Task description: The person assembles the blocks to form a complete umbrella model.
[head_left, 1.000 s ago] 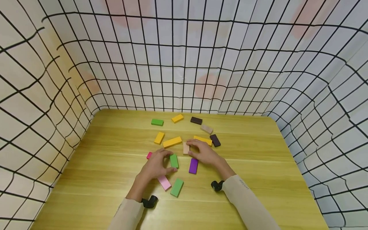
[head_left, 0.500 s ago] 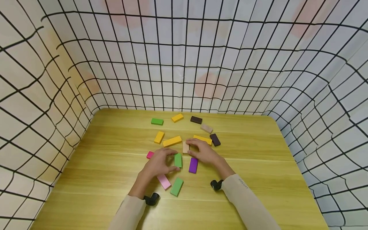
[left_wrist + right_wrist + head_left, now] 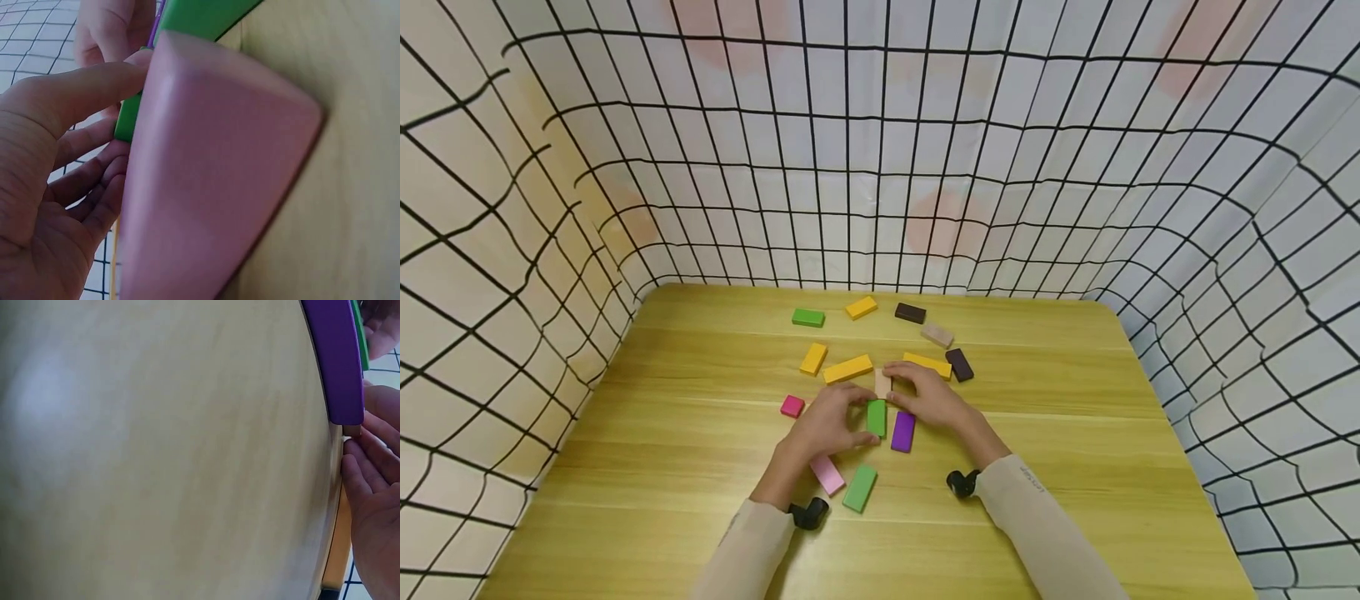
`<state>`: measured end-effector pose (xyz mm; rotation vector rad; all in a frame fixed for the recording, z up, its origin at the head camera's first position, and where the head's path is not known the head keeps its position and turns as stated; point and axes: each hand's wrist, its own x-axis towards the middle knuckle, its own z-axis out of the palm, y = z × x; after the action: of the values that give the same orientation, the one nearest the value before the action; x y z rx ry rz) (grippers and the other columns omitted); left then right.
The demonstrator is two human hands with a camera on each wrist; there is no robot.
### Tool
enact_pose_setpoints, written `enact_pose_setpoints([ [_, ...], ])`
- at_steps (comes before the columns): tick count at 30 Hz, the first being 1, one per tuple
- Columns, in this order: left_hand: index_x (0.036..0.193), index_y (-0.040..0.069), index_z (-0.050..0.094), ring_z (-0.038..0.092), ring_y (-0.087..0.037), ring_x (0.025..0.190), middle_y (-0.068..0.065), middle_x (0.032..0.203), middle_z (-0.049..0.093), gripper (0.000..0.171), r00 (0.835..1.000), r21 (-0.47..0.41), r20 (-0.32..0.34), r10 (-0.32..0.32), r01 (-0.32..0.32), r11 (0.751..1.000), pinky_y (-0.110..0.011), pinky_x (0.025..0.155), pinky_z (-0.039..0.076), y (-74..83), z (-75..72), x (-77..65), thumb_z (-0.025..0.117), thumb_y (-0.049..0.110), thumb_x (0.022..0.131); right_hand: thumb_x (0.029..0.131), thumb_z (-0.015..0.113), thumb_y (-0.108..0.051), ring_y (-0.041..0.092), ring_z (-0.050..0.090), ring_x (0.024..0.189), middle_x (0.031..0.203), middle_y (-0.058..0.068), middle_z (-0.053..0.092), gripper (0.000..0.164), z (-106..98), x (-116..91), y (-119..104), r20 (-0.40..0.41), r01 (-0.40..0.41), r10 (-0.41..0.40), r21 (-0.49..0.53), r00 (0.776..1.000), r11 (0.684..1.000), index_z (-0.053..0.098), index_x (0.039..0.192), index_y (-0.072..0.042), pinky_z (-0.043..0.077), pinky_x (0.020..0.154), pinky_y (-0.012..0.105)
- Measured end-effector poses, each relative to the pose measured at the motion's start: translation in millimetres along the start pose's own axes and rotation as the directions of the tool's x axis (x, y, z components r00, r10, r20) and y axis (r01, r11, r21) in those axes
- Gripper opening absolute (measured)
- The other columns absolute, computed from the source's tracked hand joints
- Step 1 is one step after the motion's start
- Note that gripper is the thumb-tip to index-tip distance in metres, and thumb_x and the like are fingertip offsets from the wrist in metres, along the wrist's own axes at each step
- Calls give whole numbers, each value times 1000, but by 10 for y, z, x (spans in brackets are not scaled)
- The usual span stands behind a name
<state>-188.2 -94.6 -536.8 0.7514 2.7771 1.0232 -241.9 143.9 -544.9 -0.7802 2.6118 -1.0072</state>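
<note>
Right now, near the centre of the frame, my left hand (image 3: pixel 827 422) pinches a green block (image 3: pixel 876 418) lengthwise, fingertips at its upper end and thumb at its lower end. Just above it, my right hand (image 3: pixel 936 400) holds a beige block (image 3: pixel 882 384) from its right side, with the fingers at the top and the thumb near the bottom; how firmly it grips, I cannot tell. The two blocks lie end to end, though whether they touch I cannot make out.

Both look like painted or bare wood, so I judge them light, stiff and hard to damage. Their smooth faces could slide easily on the wooden tabletop (image 3: pixel 1045 517), so a gentle pinch on the short ends should be enough, and it leaves the long sides free.

A purple block (image 3: pixel 903 432) lies just right of the green one, close enough that a careless thumb might nudge it. Below my left hand, toward the lower middle of the frame, are a pink block (image 3: pixel 828 476) and a paler green block (image 3: pixel 860 489). A long yellow block (image 3: pixel 847 369) sits at the beige one's upper left.
</note>
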Motion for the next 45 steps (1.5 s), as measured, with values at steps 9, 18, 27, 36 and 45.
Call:
enact_pose_setpoints([
  [9, 127, 12, 71, 63, -25, 119, -4, 125, 70, 60, 1000, 15, -3, 16, -16, 1000, -45, 108, 51, 36, 51, 26, 92, 34, 77, 105, 61, -26, 24, 41, 151, 158, 0, 50, 45, 9, 3, 3, -3, -12, 12, 8, 1000, 1000, 57, 149, -18, 32, 126, 46],
  [18, 131, 16, 70, 58, -30, 127, -5, 133, 65, 60, 1000, 44, 7, -18, 18, 999, -49, 112, 48, 29, 71, 28, 91, 38, 78, 104, 63, -25, 28, 42, 150, 157, 3, 51, 45, 7, 2, -18, -9, 3, -2, 24, 1000, 1000, 58, 147, -15, 33, 125, 49],
  [27, 130, 16, 71, 56, -31, 129, -5, 134, 64, 60, 1000, 33, 2, -26, 26, 999, -51, 113, 46, 33, 69, 24, 91, 38, 78, 104, 64, -24, 26, 43, 149, 155, 2, 53, 43, 13, 0, -21, -16, -5, 5, 28, 1000, 1000, 59, 146, -15, 34, 124, 47],
  [36, 132, 14, 71, 57, -30, 130, -7, 135, 65, 64, 1000, 43, 20, -22, 21, 999, -48, 113, 47, 40, 49, 35, 91, 42, 78, 103, 64, -24, 26, 43, 149, 155, 2, 53, 43, 13, 5, -21, -12, -7, 8, 27, 1000, 1000, 60, 146, -15, 34, 125, 47],
  [45, 148, 19, 58, 43, -26, 147, -3, 157, 50, 77, 997, 47, 68, -29, 26, 999, -48, 121, 39, -10, -46, 83, 83, 52, 83, 104, 63, -26, 27, 42, 150, 156, 3, 52, 43, 8, -4, -16, -14, -15, 15, 23, 1000, 1000, 59, 146, -17, 33, 125, 48],
])
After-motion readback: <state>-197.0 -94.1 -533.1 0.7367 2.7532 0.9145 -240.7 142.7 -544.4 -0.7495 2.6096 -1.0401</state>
